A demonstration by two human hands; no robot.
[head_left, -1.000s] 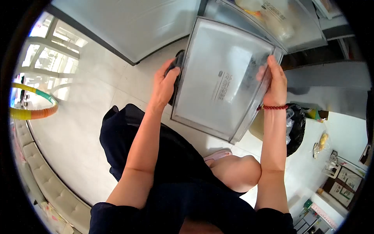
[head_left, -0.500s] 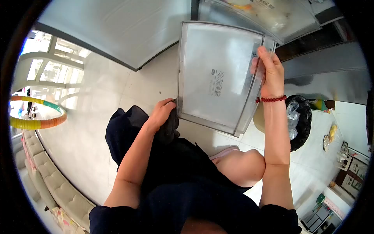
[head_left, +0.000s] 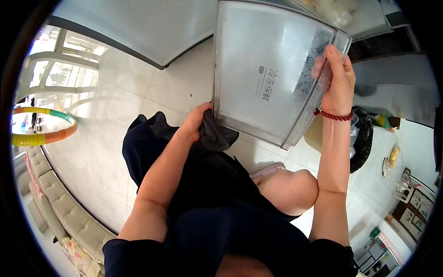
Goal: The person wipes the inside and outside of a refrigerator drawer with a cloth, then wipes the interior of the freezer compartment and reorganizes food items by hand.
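A clear plastic freezer drawer (head_left: 249, 60) with printed lettering is held up, tilted, in front of my body. My right hand (head_left: 338, 83) grips its right rim, thumb on the outside and fingertips showing through the plastic. At the lower left edge of the drawer is my left hand (head_left: 197, 121), its fingers closed around a dark grey cloth (head_left: 217, 134). The cloth hangs below the drawer's corner, against or very near its side wall. Part of the left fingers is hidden behind the cloth and the drawer edge.
An open fridge door (head_left: 138, 27) stands at the upper left. Another clear drawer (head_left: 355, 18) with food inside is at the upper right. A bin with a black bag (head_left: 363, 143) stands behind my right forearm. A colourful hoop (head_left: 44, 138) and a sofa (head_left: 69, 198) lie to the left.
The drawer has moved up and to the right with my right hand and tilted slightly. My left hand has risen a little, and more of the grey cloth shows below it.
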